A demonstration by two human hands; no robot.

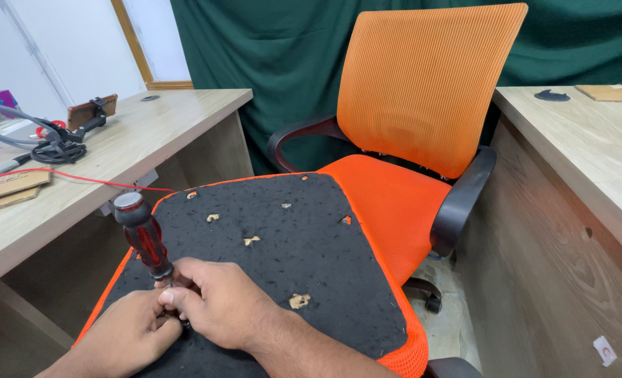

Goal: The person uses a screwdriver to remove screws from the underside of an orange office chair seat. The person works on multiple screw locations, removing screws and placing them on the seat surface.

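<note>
A seat cushion (283,245) lies upside down, its black felt underside up with an orange mesh rim and several torn spots showing wood. It rests across the seat of an orange office chair (423,91). A red and black screwdriver (143,238) stands nearly upright at the cushion's near left corner, tip hidden by my fingers. My right hand (220,304) pinches its lower shaft. My left hand (132,332) lies beside it, fingers closed at the same spot near the tip.
A wooden desk (136,140) on the left carries a phone on a holder (92,110), cables (52,148) and cardboard (6,189). Another wooden desk (591,147) stands on the right. A green curtain (269,56) hangs behind the chair.
</note>
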